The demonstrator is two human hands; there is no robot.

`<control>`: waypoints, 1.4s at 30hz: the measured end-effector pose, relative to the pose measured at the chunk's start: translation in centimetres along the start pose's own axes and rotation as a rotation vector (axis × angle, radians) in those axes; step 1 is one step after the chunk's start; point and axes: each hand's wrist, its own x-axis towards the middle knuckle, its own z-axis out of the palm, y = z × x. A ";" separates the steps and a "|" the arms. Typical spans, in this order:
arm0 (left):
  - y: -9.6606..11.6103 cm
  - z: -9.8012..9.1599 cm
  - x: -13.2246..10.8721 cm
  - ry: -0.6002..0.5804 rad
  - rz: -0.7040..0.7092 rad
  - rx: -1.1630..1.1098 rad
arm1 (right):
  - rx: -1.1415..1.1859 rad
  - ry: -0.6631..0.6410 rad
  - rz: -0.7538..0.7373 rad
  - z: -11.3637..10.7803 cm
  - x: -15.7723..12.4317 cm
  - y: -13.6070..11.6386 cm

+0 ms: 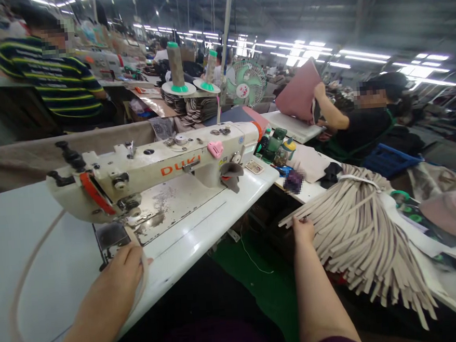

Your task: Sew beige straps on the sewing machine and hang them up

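My left hand (123,274) is closed on a beige strap (20,300) beside the needle area of a white sewing machine (150,168). One part of the strap runs under the machine's head, and the rest loops round to the left across the white table. My right hand (304,230) reaches to a thick bundle of beige straps (356,219), tied near its top with a white band. Its fingers are pinched at the end of one strap there. A small dark thing shows at those fingers, too small to name.
Two thread cones (175,65) stand behind the machine, near a green fan (245,84). Jars (278,144) sit on the side table. A co-worker in black (368,119) lifts a pink panel (300,93); another in a striped shirt (50,84) sits at back left.
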 end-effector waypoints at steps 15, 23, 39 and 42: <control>1.7 -1.5 0.5 -0.021 -0.106 -0.074 | 0.180 -0.302 0.197 1.1 -7.7 0.8; 1.9 -1.7 0.0 -0.130 -0.143 -0.075 | 0.366 -0.492 0.285 3.7 -13.1 1.0; 1.4 -0.9 -0.3 -0.090 -0.130 -0.151 | 0.582 -0.651 0.182 1.9 -10.9 -2.4; 1.6 -0.8 -0.4 -0.069 -0.122 -0.117 | 0.618 -0.586 0.140 0.6 -9.3 -3.8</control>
